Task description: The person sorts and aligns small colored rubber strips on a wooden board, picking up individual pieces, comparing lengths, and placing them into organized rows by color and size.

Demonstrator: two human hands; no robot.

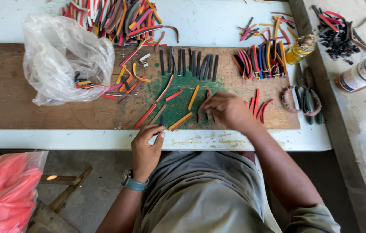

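Note:
My right hand (227,110) rests on the wooden board (27,108), fingers curled on a dark red strip (203,107). My left hand (147,144) sits at the board's near edge, pinching a short dark strip (161,121) between thumb and fingers; a watch is on that wrist. Loose strips in red, orange and brown (172,105) lie scattered on the green-stained patch between my hands. A row of dark strips (189,62) lies further back. Sorted coloured strips (260,60) are bunched at the right rear.
A clear plastic bag (64,56) with a few strips lies at the left. A heap of strips (118,19) sits at the back. Pliers (308,97), a small oil bottle (300,48), another bottle (364,71) and a red bag (4,190) surround the white table (217,21).

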